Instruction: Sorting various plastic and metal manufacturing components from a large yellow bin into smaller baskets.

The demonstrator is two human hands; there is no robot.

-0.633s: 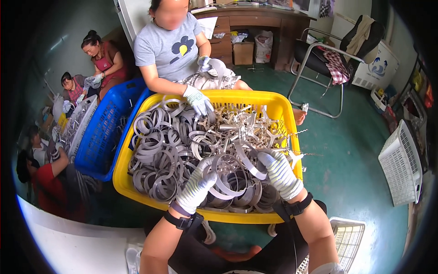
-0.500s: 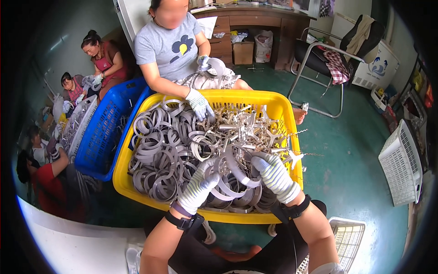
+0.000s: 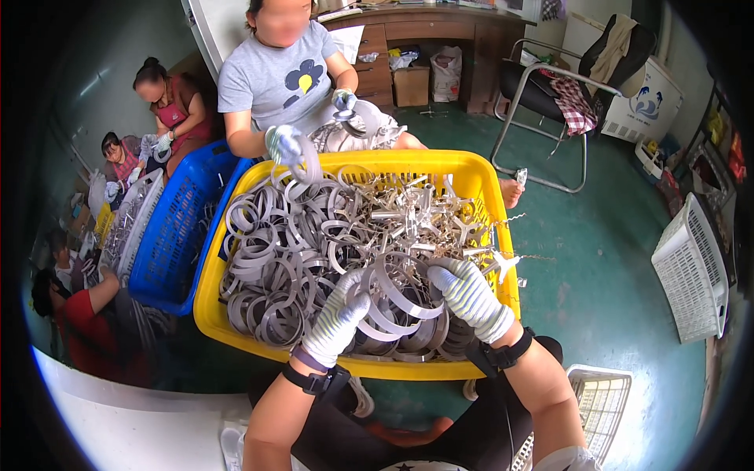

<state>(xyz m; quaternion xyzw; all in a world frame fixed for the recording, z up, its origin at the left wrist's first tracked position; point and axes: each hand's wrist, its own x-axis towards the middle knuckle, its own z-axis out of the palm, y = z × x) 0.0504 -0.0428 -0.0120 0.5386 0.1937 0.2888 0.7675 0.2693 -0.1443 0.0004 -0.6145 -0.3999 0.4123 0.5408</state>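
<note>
While left grip (image 3: 336, 320) pinches metal ring (image 3: 386, 323), right grip (image 3: 471, 298) clasps second ring (image 3: 411, 305), overlapping.

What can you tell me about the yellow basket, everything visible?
The yellow basket looks plastic and roughly rectangular, with rounded corners, a broad smooth rim and slotted walls. Upright and heaped, it holds grey metal rings on the left and near side, and shiny branched metal pieces toward the far right. A blue basket stands close on its left; whether they touch is unclear. What supports it is hidden.
</note>
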